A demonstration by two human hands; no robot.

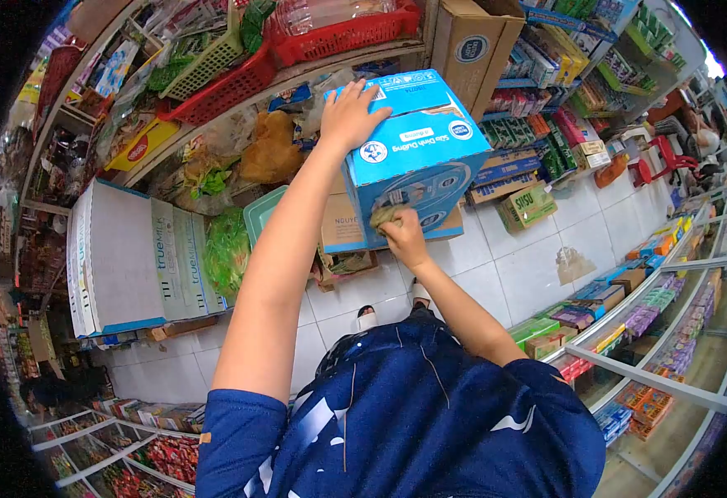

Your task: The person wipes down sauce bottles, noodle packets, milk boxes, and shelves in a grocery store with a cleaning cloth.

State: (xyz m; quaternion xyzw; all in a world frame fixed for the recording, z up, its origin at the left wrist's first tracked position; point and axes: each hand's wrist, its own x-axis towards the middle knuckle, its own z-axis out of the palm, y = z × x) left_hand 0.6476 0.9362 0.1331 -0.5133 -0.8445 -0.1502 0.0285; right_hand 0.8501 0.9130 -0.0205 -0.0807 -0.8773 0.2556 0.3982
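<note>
A blue carton of milk (430,133) stands in front of me on top of other cardboard boxes (342,222). My left hand (352,116) lies with spread fingers on the carton's top, near its left edge. Against the side facing me, my right hand (405,235) is closed around a crumpled olive-coloured cloth (390,216). The cloth touches the lower left part of that side, and part of it is hidden by the fingers.
White and teal milk cartons (127,257) stand at left beside a green plastic bag (227,247). Red baskets (342,40) sit on the shelf ahead. A green SUSU box (527,206) is on the tiled floor (537,266). Glass display cases (654,373) line the right.
</note>
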